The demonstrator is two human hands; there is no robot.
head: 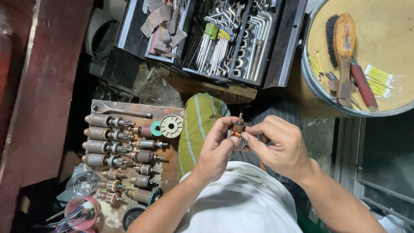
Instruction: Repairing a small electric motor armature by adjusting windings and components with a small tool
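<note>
Open toolbox of hex keys lies above; rusty board at left carries rows of motor armatures. Left hand and right hand both pinch a small armature between fingertips, over the lap.

Head camera, straight down, seemingly close over lap and floor.

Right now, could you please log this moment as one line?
left hand: holds small armature | right hand: pinches it | armature rows: on board
</note>
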